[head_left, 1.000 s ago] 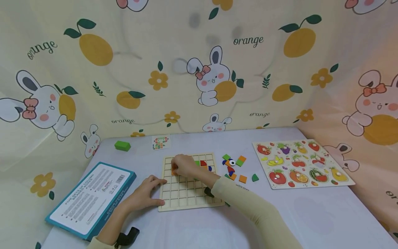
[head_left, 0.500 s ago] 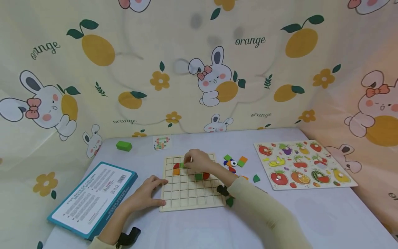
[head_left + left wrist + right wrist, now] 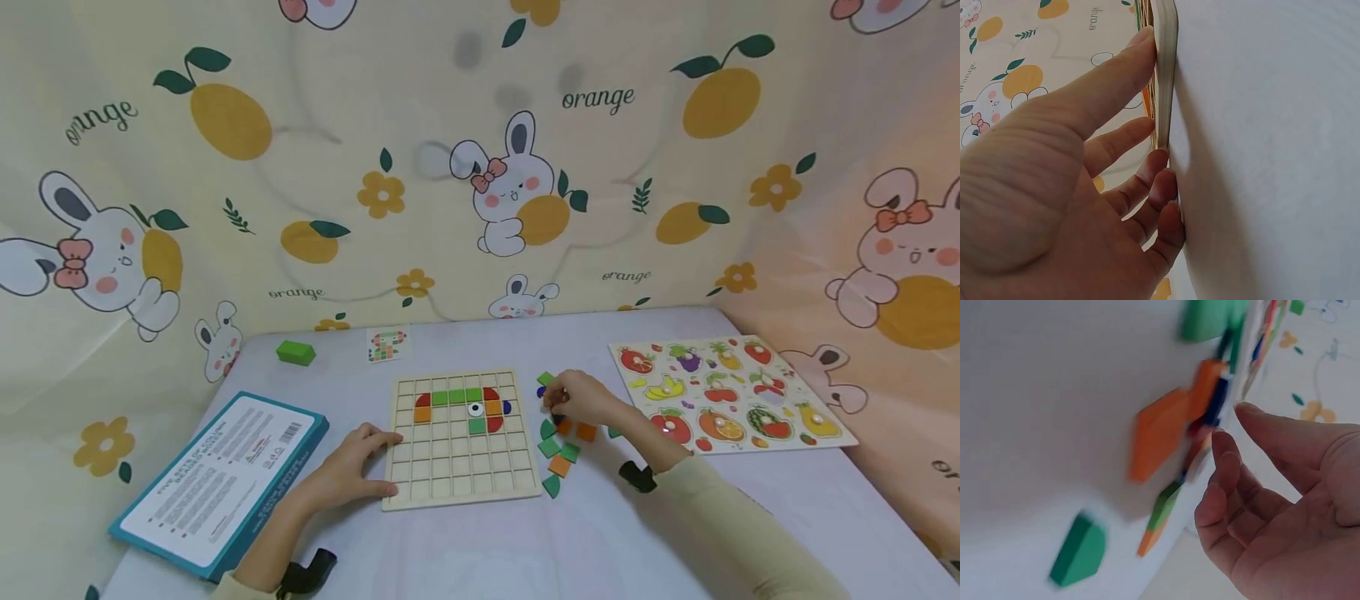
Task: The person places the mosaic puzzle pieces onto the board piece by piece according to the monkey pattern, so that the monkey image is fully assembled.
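Note:
A wooden grid board (image 3: 450, 467) lies on the table, bearing red, green, orange and blue pieces and a round eye piece (image 3: 476, 409) in its upper rows. My left hand (image 3: 345, 471) rests against the board's left edge, fingers spread and nearly straight; the left wrist view shows fingertips (image 3: 1142, 36) at the edge. Over the loose coloured pieces right of the board is my right hand (image 3: 588, 398). In the right wrist view its thumb and forefinger stand apart with nothing between them, close to a dark blue piece (image 3: 1217, 400) and an orange square (image 3: 1160, 434).
Left of the board lies a blue-edged box (image 3: 217, 483). Behind are a green block (image 3: 296, 352) and a small pattern card (image 3: 387, 343). A fruit puzzle board (image 3: 727, 396) lies on the right. Several green and orange pieces lie near the grid board's right edge, including a green quarter-round (image 3: 552, 486).
My right hand has moved right, from above the grid to the loose pieces. A row of green pieces and the eye piece now show on the board. The left hand stays put.

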`<state>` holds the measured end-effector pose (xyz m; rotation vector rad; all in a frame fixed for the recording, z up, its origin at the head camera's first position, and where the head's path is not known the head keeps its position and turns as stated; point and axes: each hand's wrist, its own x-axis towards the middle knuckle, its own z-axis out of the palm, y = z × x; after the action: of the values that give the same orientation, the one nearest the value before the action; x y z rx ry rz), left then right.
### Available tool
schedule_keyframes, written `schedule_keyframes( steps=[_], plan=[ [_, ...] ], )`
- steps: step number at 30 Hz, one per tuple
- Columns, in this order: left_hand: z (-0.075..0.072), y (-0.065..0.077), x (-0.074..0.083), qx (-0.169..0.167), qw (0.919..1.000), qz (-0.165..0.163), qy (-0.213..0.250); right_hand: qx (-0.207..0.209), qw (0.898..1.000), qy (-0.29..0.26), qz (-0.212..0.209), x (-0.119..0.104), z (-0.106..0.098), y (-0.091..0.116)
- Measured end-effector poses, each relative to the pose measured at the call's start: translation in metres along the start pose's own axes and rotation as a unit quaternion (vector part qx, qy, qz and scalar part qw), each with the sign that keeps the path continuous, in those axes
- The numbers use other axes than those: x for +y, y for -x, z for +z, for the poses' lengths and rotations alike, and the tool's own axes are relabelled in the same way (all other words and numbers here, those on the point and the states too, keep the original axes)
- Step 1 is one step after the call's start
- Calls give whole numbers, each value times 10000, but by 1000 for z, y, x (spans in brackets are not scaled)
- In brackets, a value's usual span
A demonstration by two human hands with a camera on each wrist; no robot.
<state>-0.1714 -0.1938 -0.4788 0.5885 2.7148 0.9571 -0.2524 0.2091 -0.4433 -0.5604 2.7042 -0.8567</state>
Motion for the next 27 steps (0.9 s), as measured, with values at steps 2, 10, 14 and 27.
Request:
schedule_keyframes(
  steps=[2,10,14,27],
  plan=[
    [0,0,0,2,10000,-15,-16,24,10000,77,52,5,-1,4],
    [-1,0,0,28,10000,13,-61,152,9997,158,-83,15,-3,9],
    [0,-1,-1,-8,10000,19,-92,104,9998,100,-137,17,-1,9],
    [0,0,0,5,10000,-7,-26,72,10000,61,15,18,1,11]
  ],
)
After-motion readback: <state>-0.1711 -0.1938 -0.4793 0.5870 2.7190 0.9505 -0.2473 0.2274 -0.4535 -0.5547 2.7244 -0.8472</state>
